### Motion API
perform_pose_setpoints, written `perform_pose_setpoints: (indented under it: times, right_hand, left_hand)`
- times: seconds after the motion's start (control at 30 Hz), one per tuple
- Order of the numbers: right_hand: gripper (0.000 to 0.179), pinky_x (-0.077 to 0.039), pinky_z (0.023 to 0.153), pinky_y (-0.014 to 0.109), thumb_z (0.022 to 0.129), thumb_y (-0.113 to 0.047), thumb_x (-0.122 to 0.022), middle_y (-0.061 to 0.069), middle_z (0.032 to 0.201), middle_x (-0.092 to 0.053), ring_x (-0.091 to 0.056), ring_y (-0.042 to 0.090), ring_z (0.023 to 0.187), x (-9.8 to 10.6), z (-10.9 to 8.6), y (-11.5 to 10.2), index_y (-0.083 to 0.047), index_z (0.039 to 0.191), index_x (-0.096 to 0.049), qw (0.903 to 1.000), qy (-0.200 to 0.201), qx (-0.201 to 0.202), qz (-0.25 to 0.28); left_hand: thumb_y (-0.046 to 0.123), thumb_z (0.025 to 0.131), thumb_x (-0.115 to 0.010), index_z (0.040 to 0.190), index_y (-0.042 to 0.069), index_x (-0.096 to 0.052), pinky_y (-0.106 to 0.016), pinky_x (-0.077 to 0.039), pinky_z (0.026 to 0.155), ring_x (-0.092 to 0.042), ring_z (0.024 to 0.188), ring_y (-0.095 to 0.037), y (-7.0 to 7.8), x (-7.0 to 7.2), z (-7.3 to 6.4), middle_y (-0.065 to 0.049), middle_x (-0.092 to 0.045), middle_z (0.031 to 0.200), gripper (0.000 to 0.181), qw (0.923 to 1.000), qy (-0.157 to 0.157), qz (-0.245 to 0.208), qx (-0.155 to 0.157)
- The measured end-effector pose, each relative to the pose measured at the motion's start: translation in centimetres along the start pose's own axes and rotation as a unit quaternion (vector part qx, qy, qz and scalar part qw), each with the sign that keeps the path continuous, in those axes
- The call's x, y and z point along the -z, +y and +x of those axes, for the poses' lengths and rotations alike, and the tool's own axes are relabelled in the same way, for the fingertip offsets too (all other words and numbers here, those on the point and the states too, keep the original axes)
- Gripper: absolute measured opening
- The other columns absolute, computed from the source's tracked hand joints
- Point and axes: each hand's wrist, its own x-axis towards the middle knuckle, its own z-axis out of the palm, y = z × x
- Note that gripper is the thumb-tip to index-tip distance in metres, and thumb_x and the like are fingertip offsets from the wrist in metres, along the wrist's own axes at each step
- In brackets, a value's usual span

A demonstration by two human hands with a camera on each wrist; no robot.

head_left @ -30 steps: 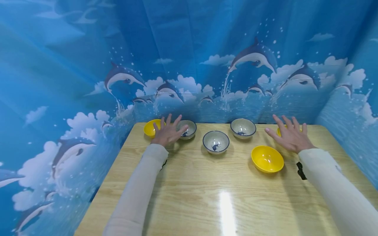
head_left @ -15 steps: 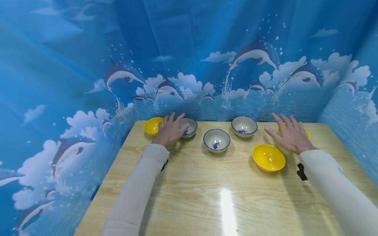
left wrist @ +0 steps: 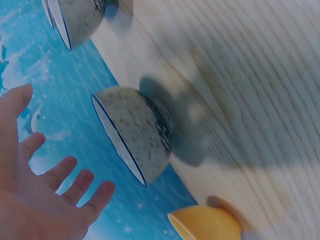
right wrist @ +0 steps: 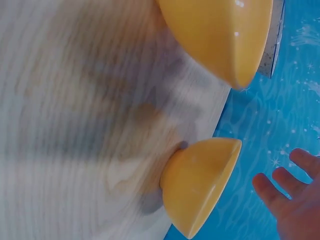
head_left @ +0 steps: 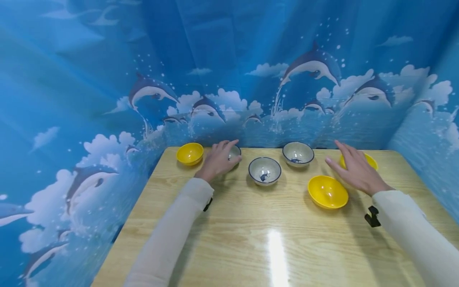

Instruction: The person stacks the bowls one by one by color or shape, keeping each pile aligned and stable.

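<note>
My left hand (head_left: pixel 219 161) hovers with spread fingers over the back-left patterned bowl (head_left: pixel 234 152), partly hiding it in the head view. That speckled bowl (left wrist: pixel 134 134) with its blue rim stands upright, apart from the fingers, in the left wrist view. To its left is a yellow bowl (head_left: pixel 190 154). My right hand (head_left: pixel 355 167) is held in the air with fingers extended, between the back-right yellow bowl (head_left: pixel 365 161) and the nearer yellow bowl (head_left: pixel 328 192). In the right wrist view the fingertips (right wrist: pixel 265 187) are beside a yellow bowl (right wrist: pixel 200 182), not touching it. Neither hand holds anything.
Two more blue-rimmed bowls stand between the hands: a middle one (head_left: pixel 264 171) and one farther back (head_left: pixel 298 154). The wooden table (head_left: pixel 236 239) ends at a blue dolphin-print curtain (head_left: pixel 244 79), which also runs along the left and right sides.
My left hand has shifted right, off the left yellow bowl and over the patterned bowl. My right hand has turned and moved slightly right and down, showing more of the back-right yellow bowl.
</note>
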Motion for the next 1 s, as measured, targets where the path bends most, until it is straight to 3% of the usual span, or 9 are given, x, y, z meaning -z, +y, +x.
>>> perform_pose_setpoints:
  times: [0.33,0.63,0.83,1.0]
  right_hand:
    - [0.094,-0.021,0.117,0.088,0.112,-0.066,-0.041,0.039,0.174,-0.017,-0.022,0.065,0.154,-0.7,-1.5,-0.1,-0.006,0.175,-0.005,0.9986,-0.008,0.004,0.053]
    - [0.083,-0.035,0.114,0.083,0.116,-0.056,-0.041,0.039,0.168,-0.032,-0.041,0.061,0.145,-2.0,-2.8,0.7,-0.002,0.173,-0.016,0.9963,-0.015,0.030,0.080]
    - [0.074,-0.041,0.112,0.080,0.119,-0.049,-0.036,0.039,0.165,-0.037,-0.050,0.059,0.139,-2.5,-3.7,1.5,0.003,0.170,-0.024,0.9948,-0.018,0.035,0.094]
    - [0.071,-0.044,0.109,0.078,0.120,-0.045,-0.036,0.039,0.159,-0.044,-0.052,0.056,0.135,-2.8,-4.4,2.0,0.003,0.170,-0.024,0.9935,-0.027,0.032,0.106]
  left_hand:
    - [0.050,0.110,-0.062,0.165,0.030,-0.047,-0.061,-0.040,0.128,-0.041,0.157,-0.034,2.9,-1.3,-1.1,-0.008,-0.046,0.168,0.060,0.9986,-0.002,-0.044,-0.028]
    - [0.040,0.111,-0.064,0.159,0.025,-0.055,-0.054,-0.042,0.128,-0.047,0.155,-0.029,6.3,-2.5,-2.1,-0.004,-0.051,0.165,0.051,0.9927,-0.016,-0.099,-0.066]
    - [0.037,0.112,-0.062,0.156,0.022,-0.059,-0.046,-0.052,0.119,-0.058,0.143,-0.023,8.5,-4.2,-2.3,-0.003,-0.058,0.155,0.046,0.9909,-0.023,-0.090,-0.097]
    - [0.037,0.113,-0.061,0.155,0.024,-0.060,-0.042,-0.054,0.117,-0.059,0.141,-0.020,10.4,-5.6,-2.5,0.000,-0.059,0.155,0.044,0.9900,-0.034,-0.088,-0.105]
